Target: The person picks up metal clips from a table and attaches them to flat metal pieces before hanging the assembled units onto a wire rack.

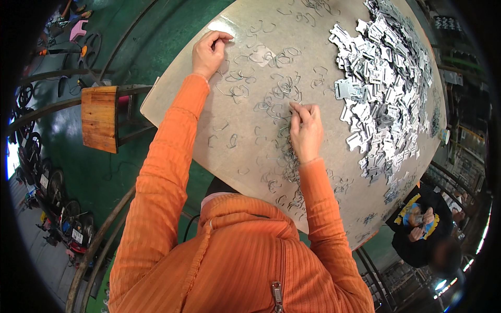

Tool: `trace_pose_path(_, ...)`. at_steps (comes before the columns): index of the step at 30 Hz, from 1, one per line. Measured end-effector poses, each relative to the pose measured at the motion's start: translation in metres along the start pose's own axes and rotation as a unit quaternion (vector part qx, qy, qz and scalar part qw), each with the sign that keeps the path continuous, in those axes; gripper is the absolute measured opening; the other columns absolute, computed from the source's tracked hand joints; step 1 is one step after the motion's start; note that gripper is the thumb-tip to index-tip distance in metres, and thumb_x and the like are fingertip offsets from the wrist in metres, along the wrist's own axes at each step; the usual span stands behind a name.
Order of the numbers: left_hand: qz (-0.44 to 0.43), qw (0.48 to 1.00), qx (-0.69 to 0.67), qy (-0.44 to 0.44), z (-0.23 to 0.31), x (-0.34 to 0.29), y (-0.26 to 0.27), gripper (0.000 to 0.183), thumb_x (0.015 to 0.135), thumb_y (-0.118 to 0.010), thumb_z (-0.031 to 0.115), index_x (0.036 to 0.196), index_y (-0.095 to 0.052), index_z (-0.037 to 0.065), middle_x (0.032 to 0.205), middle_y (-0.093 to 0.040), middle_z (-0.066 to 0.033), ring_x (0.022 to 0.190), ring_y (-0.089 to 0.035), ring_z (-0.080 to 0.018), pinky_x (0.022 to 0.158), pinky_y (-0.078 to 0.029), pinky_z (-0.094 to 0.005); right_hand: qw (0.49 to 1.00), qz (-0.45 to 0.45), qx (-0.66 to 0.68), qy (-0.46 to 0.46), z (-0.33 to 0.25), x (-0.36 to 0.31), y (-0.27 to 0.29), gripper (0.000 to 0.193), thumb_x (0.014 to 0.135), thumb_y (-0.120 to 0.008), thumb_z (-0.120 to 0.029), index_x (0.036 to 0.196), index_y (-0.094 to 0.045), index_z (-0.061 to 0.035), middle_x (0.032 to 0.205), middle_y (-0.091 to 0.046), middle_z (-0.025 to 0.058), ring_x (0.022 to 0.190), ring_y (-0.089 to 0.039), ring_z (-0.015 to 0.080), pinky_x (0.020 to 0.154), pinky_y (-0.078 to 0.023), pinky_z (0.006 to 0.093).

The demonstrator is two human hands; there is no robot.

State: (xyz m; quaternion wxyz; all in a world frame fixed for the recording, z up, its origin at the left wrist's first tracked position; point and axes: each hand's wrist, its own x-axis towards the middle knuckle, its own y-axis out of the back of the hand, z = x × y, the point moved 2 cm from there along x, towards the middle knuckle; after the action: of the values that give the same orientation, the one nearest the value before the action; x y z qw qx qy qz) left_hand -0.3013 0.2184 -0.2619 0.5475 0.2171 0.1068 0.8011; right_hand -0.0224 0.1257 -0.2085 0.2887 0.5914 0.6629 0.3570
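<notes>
Thin bent wire clips (284, 88) lie scattered in loose clusters over the middle of the brown tabletop (219, 156). My left hand (210, 53) is near the table's far left edge, fingers curled into a pinch; anything between them is too small to make out. At the edge of the central wire cluster, my right hand (306, 130) is closed, thumb and index fingertips together beside the clips. What those fingertips hold, if anything, does not show clearly. A large heap of flat silver metal plates (383, 78) spreads over the right side of the table.
A co-worker in dark clothes (417, 229) sits at the table's right, hands together. Beyond the left edge stands a wooden stool (100, 119) near a bent metal rail (47, 112). Parked motorbikes (62, 203) line the far left, and a pink stool (79, 30) stands farther back.
</notes>
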Motion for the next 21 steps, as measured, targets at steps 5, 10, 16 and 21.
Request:
trace_pose_path(5, 0.002, 1.0, -0.004, -0.001, -0.001, 0.001, -0.001, 0.022, 0.082, -0.048, -0.001, 0.087, -0.069, 0.002, 0.084, -0.068, -0.0076, 0.077, -0.066, -0.0183, 0.069, -0.05, -0.0279, 0.997, -0.046, -0.042, 0.039, -0.013, 0.023, -0.016, 0.028, 0.08, -0.056, -0.001, 0.103, -0.068, -0.0124, 0.092, -0.055, 0.008, 0.076, -0.062, 0.0288, 0.064, -0.051, 0.0388)
trace_pose_path(10, 0.005, 1.0, -0.007, -0.001, -0.001, 0.001, -0.001, 0.022, 0.082, -0.047, -0.001, 0.087, -0.069, 0.003, 0.084, -0.068, -0.0072, 0.077, -0.066, -0.0179, 0.069, -0.05, -0.0278, 0.983, -0.135, 0.029, 0.122, -0.027, 0.006, -0.028, 0.032, 0.079, -0.055, 0.001, 0.106, -0.067, -0.0133, 0.093, -0.054, 0.0093, 0.075, -0.061, 0.03, 0.064, -0.051, 0.0403)
trace_pose_path(16, 0.004, 1.0, 0.012, -0.016, -0.002, 0.001, 0.0, 0.022, 0.082, -0.048, -0.001, 0.087, -0.069, 0.003, 0.085, -0.068, -0.0077, 0.078, -0.066, -0.0181, 0.069, -0.051, -0.0282, 0.999, 0.041, -0.008, -0.02, 0.012, 0.022, -0.004, 0.016, 0.082, -0.062, -0.007, 0.096, -0.068, -0.0095, 0.09, -0.056, 0.0085, 0.076, -0.06, 0.0269, 0.067, -0.05, 0.0375)
trace_pose_path(21, -0.003, 1.0, 0.003, -0.002, -0.002, 0.001, -0.001, 0.021, 0.083, -0.048, 0.0, 0.087, -0.069, 0.002, 0.085, -0.068, -0.0083, 0.079, -0.066, -0.0189, 0.07, -0.051, -0.0284, 0.991, 0.036, -0.023, -0.123, 0.035, 0.036, 0.002, 0.012, 0.082, -0.069, -0.017, 0.089, -0.07, -0.008, 0.084, -0.057, 0.0081, 0.071, -0.058, 0.0226, 0.066, -0.047, 0.0338)
